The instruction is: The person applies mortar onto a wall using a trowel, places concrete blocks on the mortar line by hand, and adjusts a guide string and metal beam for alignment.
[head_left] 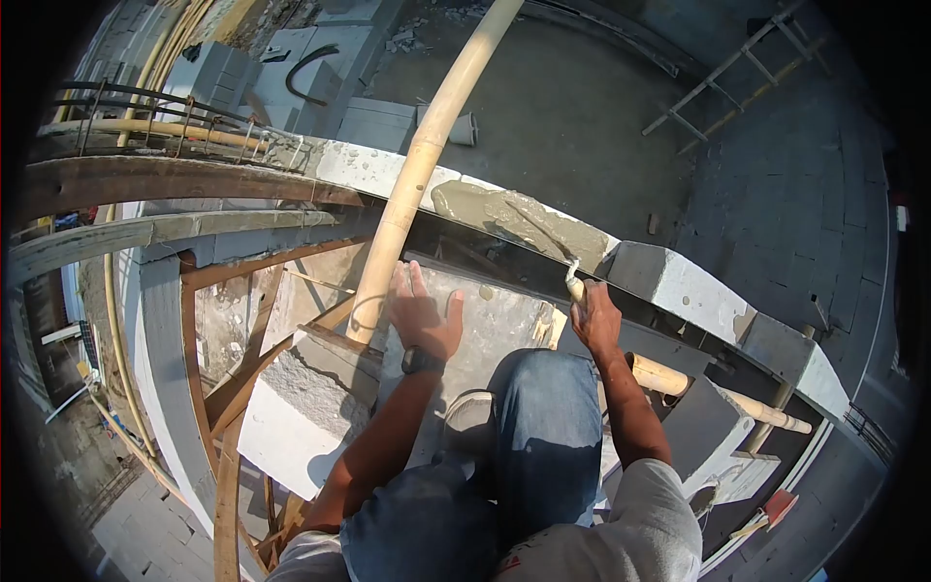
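Observation:
My right hand (pixel 596 315) is wrapped round the handle of a trowel (pixel 573 275). The trowel's narrow-looking blade lies over wet grey mortar (pixel 470 207), which is spread along the top of a white block wall (pixel 364 168). Fingers apart, my left hand (pixel 427 325) is over a grey, mortar-stained board (pixel 495 315) in front of my knees. Whether its palm presses on the board I cannot tell. Just left of those fingers rises a bamboo pole (pixel 412 175). At the mortar's right end, a pale block (pixel 679 286) sits on the wall.
A rough-faced white block (pixel 305 407) lies by my left forearm. Timber framing (pixel 228 485) drops to a lower level on the left. Beyond the wall are a bucket (pixel 464 129) and a ladder (pixel 722 82). Another bamboo pole (pixel 664 373) and a grey block (pixel 703 427) are at right.

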Motion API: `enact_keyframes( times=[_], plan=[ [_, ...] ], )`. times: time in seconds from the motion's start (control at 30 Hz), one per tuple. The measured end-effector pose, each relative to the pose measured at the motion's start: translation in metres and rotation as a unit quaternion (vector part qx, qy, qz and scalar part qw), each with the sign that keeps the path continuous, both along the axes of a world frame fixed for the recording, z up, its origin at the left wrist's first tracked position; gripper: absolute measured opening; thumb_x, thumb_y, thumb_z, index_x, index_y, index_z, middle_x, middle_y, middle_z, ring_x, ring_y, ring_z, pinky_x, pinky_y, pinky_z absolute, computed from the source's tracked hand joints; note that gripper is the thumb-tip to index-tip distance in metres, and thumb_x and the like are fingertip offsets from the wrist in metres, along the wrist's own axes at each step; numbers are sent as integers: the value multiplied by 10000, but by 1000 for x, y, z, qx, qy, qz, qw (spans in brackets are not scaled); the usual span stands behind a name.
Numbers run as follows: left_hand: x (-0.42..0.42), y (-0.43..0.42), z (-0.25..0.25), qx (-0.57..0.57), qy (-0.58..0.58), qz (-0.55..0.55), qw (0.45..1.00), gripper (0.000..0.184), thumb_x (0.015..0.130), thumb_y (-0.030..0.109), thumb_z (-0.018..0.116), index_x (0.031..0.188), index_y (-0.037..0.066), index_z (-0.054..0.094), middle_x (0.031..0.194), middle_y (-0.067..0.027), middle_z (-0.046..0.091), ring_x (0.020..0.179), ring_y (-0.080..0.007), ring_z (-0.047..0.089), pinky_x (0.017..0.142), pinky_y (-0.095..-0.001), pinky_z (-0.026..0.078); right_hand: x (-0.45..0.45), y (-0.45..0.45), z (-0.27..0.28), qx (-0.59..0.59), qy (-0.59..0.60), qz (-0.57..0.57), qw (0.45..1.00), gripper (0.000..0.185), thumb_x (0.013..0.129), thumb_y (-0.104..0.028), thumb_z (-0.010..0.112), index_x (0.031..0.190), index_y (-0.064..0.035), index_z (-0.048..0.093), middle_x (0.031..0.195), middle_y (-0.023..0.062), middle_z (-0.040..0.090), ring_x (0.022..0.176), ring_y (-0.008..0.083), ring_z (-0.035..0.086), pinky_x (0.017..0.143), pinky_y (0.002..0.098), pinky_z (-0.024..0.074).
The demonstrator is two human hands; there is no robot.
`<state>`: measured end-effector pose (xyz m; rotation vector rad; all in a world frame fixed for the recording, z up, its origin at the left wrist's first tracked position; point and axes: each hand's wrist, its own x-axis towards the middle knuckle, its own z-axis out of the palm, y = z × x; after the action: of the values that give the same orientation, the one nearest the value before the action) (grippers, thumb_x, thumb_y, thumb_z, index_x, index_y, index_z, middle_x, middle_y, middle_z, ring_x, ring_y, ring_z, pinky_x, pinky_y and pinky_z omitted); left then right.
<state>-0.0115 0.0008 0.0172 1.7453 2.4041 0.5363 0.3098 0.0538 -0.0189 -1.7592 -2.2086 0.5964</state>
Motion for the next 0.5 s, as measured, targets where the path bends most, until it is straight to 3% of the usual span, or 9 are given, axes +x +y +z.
enact_keyframes(
  times=[0.07,0.17,0.3,0.43,0.5],
  plan=[
    [0,1,0,-4,-9,2,1000,901,891,433,715,1571,6,306,1539,-312,365,1419,-470,360,1124,-591,300,5,5,-15,-32,-66,40,996,486,833,-135,718,1293,-72,572,1029,157,618,903,381,667,744,476,554],
    [1,2,3,-40,-26,18,999,894,893,431,710,1569,6,308,1547,-309,358,1432,-469,346,1140,-594,286,1,14,-16,-20,-107,60,992,376,915,-160,630,1277,-65,596,957,152,632,853,355,675,701,474,554],
    [2,-1,5,-38,-39,17,998,893,894,440,706,1568,7,312,1551,-310,356,1432,-470,345,1144,-596,281,0,19,-23,-31,-132,88,987,379,930,-196,604,1285,-66,596,997,159,662,901,359,683,733,470,564],
    [-3,10,1,-32,-26,15,999,900,895,444,704,1572,10,301,1554,-309,353,1433,-470,343,1143,-598,281,-5,19,-18,-48,-51,58,996,413,916,-175,597,1317,-79,581,1081,180,677,995,383,677,826,485,558],
    [3,-2,2,-37,-25,10,999,903,895,443,706,1574,10,296,1554,-309,352,1430,-472,346,1140,-600,282,-7,17,-17,-98,-87,63,989,434,905,-197,628,1319,-81,575,1089,184,677,1005,384,676,845,487,556]
  ],
)
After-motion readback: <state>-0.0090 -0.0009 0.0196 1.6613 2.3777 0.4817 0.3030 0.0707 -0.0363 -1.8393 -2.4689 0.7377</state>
